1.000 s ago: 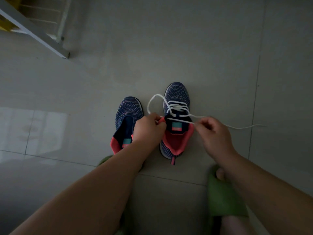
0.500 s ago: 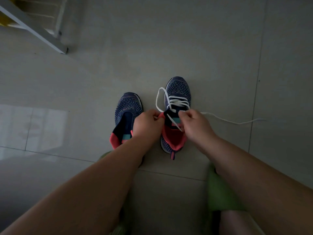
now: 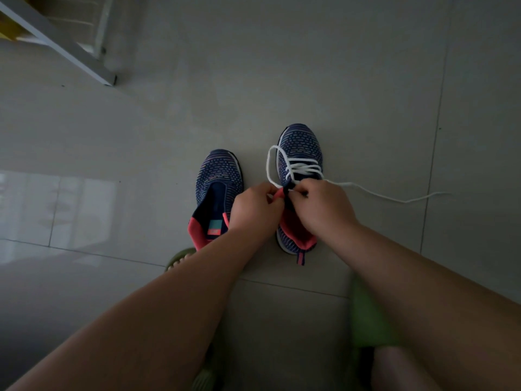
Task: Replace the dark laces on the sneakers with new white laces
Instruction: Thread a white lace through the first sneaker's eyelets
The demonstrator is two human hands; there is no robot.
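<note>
Two dark blue knit sneakers with pink collars stand side by side on the floor. The left sneaker (image 3: 218,183) has no lace. The right sneaker (image 3: 300,148) carries a white lace (image 3: 303,169) crossed through its lower eyelets. One lace end loops out to the left; the other trails right across the floor. My left hand (image 3: 255,208) pinches the pink edge of the right sneaker's collar at the upper left eyelets. My right hand (image 3: 321,206) pinches the lace at the tongue, right beside my left fingertips. The fingertips hide the eyelet.
Grey tiled floor (image 3: 338,80) all around. A white metal frame leg (image 3: 64,46) runs diagonally at the top left. My feet in green slippers (image 3: 369,320) sit close under my forearms.
My right hand has come in from the right of the shoe to the tongue, meeting my left hand. The lace's left loop has shrunk and the right end trails slack.
</note>
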